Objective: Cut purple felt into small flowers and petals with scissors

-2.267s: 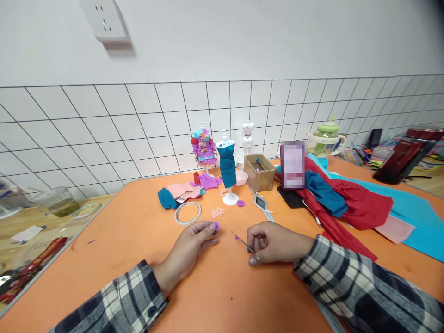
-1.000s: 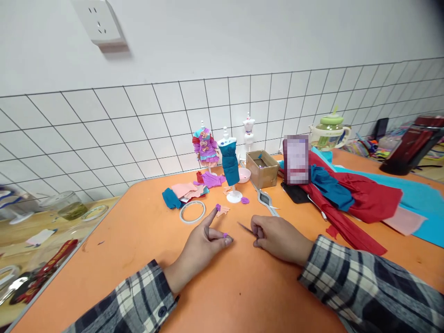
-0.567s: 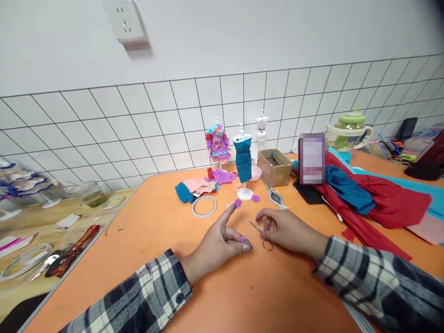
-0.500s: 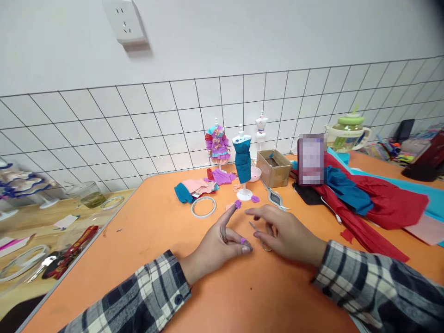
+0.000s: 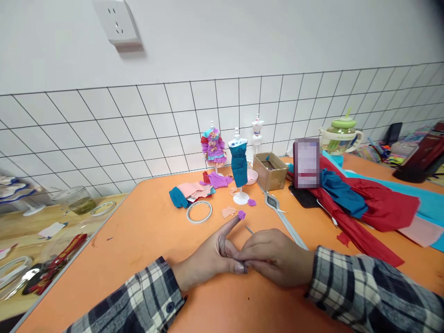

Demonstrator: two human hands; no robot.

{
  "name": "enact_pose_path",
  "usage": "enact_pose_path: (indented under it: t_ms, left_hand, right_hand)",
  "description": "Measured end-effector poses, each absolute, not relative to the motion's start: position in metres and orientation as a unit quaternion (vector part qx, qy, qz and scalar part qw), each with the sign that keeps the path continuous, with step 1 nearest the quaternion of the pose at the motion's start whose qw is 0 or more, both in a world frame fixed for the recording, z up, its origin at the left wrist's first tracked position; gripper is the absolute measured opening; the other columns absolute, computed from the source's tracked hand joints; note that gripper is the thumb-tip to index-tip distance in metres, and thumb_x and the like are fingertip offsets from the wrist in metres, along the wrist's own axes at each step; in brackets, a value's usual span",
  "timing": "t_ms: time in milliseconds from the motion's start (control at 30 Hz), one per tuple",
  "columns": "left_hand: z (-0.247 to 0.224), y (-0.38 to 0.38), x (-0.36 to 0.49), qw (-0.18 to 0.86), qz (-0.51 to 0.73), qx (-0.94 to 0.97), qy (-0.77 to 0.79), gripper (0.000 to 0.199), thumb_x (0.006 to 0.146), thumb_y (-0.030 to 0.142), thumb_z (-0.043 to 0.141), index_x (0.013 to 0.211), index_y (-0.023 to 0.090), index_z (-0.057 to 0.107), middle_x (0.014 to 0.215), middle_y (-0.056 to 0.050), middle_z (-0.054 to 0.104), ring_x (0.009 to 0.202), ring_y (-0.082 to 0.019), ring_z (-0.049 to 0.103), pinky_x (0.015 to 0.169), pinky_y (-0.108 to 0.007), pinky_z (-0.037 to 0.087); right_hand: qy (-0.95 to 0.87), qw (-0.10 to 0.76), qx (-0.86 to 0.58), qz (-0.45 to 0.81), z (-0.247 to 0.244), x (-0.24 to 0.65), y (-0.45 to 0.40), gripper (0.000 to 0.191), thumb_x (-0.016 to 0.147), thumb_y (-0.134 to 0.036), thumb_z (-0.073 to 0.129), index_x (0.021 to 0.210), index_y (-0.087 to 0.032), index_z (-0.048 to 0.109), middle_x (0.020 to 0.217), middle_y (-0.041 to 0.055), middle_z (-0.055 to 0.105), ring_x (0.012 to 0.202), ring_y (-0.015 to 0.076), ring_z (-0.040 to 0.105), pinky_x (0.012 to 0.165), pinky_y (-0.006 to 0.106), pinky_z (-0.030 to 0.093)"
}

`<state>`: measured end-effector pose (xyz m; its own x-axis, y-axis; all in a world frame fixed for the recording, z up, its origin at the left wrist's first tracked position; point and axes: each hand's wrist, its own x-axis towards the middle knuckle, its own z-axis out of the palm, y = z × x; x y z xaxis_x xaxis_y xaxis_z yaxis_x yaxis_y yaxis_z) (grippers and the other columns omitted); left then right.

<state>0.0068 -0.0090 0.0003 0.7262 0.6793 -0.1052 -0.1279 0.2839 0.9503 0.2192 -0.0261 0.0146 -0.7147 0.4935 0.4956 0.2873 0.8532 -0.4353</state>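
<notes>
My left hand (image 5: 217,256) is low over the orange table with its index finger stretched out. A small purple crepe-paper flower (image 5: 242,215) sits on that fingertip. Its thumb and other fingers are pinched together where a small purple paper piece showed earlier; the piece is now hidden. My right hand (image 5: 277,259) is closed, its thumb and index finger meeting the left fingertips. A thin metal blade of small scissors (image 5: 249,230) pokes out above the right fingers; the rest is covered. Beyond stands a small dress form in a teal wrap (image 5: 239,164), with another purple flower (image 5: 251,202) by its base.
A roll of tape (image 5: 199,222), paper scraps (image 5: 194,190) and peach strips (image 5: 229,212) lie left of centre. Behind are a dressed form (image 5: 213,148), a bare form (image 5: 257,132) and a cardboard box (image 5: 272,178). A phone (image 5: 307,182) and red paper (image 5: 388,206) are right.
My right hand has moved left and down, and its fingers have closed against the left fingertips. The left hand has shifted slightly lower in view. The camera view has shifted a little.
</notes>
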Motion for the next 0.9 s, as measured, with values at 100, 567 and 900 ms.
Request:
enact_pose_path:
  t_ms: [100,567,900]
  left_hand:
    - [0.001,-0.010,0.007,0.761,0.222,0.553,0.255,0.128,0.063,0.026,0.087,0.152,0.028,-0.005,0.071,0.001,0.070,0.067,-0.014,0.066,0.066,-0.023,0.046]
    - [-0.011,0.015,-0.002,0.646,0.527,0.448,0.324,0.021,0.076,0.033,0.073,0.090,0.018,0.071,0.082,-0.003,0.059,0.077,-0.015,0.049,0.075,-0.026,0.040]
    - [-0.015,0.021,-0.001,0.648,0.513,0.437,0.354,0.016,0.073,0.031,0.074,0.076,0.016,0.072,0.073,-0.002,0.062,0.073,-0.015,0.049,0.074,-0.028,0.039]
  right_hand:
    - [-0.862,0.246,-0.307,0.320,0.010,0.215,-0.024,0.012,0.088,-0.021,0.058,0.091,-0.022,0.069,0.084,0.0007,0.072,0.076,0.0136,0.065,0.072,0.023,0.048]
    - [-0.683,0.404,-0.587,-0.161,0.087,0.291,0.083,0.035,0.091,-0.017,0.044,0.118,-0.021,0.065,0.110,0.0090,0.069,0.100,0.0251,0.062,0.082,0.036,0.047]
    - [-0.680,0.501,-0.532,-0.052,0.054,0.274,0.079,0.030,0.089,-0.022,0.044,0.100,-0.019,0.071,0.104,0.0072,0.071,0.098,0.0223,0.062,0.086,0.035,0.047]
